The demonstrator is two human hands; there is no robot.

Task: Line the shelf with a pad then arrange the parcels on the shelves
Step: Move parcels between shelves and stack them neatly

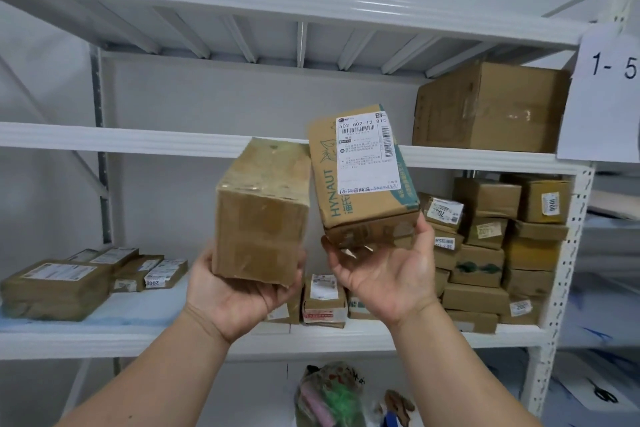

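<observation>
My left hand (pixel 235 298) grips a plain taped cardboard parcel (pixel 261 211) from below, held up in front of the white shelf unit. My right hand (pixel 388 274) holds a second parcel (pixel 360 170) by its lower end; it is brown with green "HYNAUT" print and a white shipping label, tilted slightly. The two parcels touch side by side at the level of the upper shelf (pixel 138 140). A pale blue pad (pixel 138 308) lines the lower shelf under the parcels there.
A large brown box (pixel 491 107) sits on the upper shelf at the right. Stacked small parcels (pixel 498 253) fill the lower shelf's right side, flat parcels (pixel 55 288) its left, two small ones (pixel 323 302) its middle. A paper sign (pixel 609 94) reads "1- 5". Bags (pixel 329 395) lie below.
</observation>
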